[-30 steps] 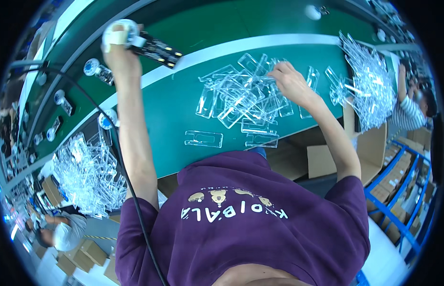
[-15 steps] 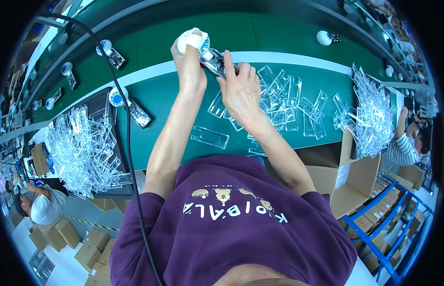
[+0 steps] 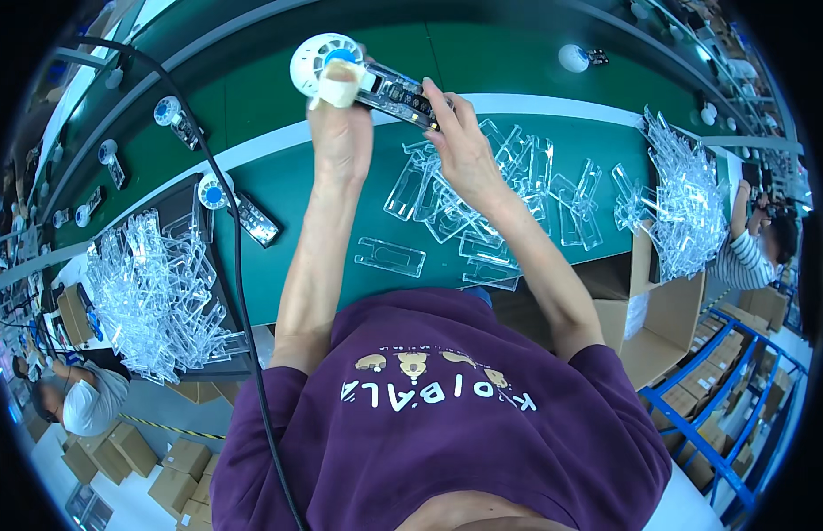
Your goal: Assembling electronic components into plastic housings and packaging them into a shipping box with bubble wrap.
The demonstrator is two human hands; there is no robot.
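Observation:
Both hands hold one white round-headed device (image 3: 395,96), raised over the far edge of the green table. It has a blue centre in its head and a dark, circuit-board-like handle. Near the head, my left hand (image 3: 342,142) is closed on it, a pale wrap (image 3: 339,83) around one digit. Thumb and fingers of my right hand (image 3: 467,155) pinch the handle's far end. Under and beside the right hand lies a loose heap of clear plastic shells (image 3: 442,208). A single clear shell (image 3: 390,257) rests apart from them, nearer my body.
A similar device (image 3: 252,219) lies left, beside a big pile of clear shells (image 3: 155,296). Another shell pile (image 3: 685,203) stands right. More devices sit on the green conveyor (image 3: 509,66) beyond. A black cable (image 3: 237,265) hangs across the left. An open carton (image 3: 659,327) stands lower right.
The device has moved slightly left and away from me, its head and handle now showing more fully. My right hand has shifted from over the handle to its end.

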